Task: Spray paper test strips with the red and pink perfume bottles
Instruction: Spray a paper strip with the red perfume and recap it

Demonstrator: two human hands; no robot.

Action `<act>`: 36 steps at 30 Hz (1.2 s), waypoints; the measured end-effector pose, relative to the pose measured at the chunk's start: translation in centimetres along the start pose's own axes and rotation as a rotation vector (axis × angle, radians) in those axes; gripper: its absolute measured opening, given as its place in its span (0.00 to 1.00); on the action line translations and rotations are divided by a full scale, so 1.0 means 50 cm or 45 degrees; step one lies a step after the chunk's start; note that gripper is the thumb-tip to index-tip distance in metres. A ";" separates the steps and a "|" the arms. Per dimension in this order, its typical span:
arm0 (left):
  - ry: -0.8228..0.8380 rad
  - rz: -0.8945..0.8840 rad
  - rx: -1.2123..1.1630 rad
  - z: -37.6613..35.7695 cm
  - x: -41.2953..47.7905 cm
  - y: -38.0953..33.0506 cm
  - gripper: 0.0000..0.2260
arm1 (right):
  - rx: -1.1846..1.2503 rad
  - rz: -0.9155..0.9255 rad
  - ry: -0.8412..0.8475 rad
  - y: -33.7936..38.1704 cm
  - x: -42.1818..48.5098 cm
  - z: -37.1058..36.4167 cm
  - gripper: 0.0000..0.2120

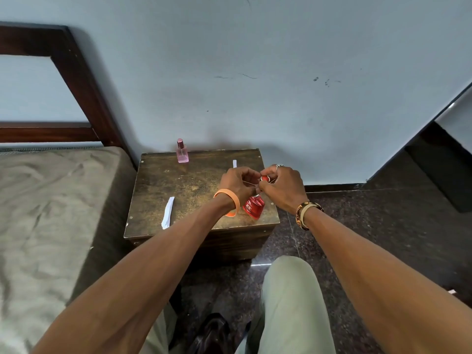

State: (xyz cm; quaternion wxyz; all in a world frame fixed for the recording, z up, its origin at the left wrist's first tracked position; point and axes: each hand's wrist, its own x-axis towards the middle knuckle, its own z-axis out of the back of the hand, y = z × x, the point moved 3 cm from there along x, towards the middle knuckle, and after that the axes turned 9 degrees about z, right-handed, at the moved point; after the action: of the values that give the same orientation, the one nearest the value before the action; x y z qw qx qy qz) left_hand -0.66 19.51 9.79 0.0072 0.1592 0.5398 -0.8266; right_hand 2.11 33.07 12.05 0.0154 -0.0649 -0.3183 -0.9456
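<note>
Head view, only one.

Wooden box [194,190] on dark speckled floor [357,226], its back edge against pale wall [255,72]. Bed [51,200] just left of box.

Pink bottle [182,152]: upright, cap on, at box's far left edge, well apart from both hands.

Red bottle [253,207]: on box top nr the front right corner, directly below the two hands. Its upper part is hidden behind them, so we can't tell if either hand touches it.

R hand [282,186]: above right side of box, fingertips closed tight round a small red cap [265,178]. Ring [279,165] on one finger, beaded bracelet [307,213] at wrist.

L hand [236,183]: beside R hand, nearly touching it, fingers curled inward. We see a thin pale line btwn the hands; can't tell what the L fingers grip, if anything. Orange band [229,201] at wrist.

Paper: single strip [235,163] flat on box top just beyond the hands, toward back edge. Stack of strips [168,213] at box's front left, overhanging the left edge a little.
</note>
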 end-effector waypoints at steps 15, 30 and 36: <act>-0.080 -0.068 0.193 -0.013 0.024 0.016 0.18 | 0.068 -0.025 -0.046 -0.019 0.008 -0.028 0.17; -0.091 -0.070 0.303 -0.034 0.043 0.042 0.16 | 0.165 -0.088 0.067 -0.052 0.007 -0.061 0.23; -0.098 -0.105 0.375 -0.042 0.050 0.056 0.15 | 0.086 -0.207 0.273 -0.074 0.005 -0.090 0.33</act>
State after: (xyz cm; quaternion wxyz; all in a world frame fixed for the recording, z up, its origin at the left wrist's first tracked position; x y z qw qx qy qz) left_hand -1.99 20.62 5.87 -0.0295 0.1043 0.4182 -0.9018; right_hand 1.12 33.31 6.28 -0.0252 0.0630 -0.3505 -0.9341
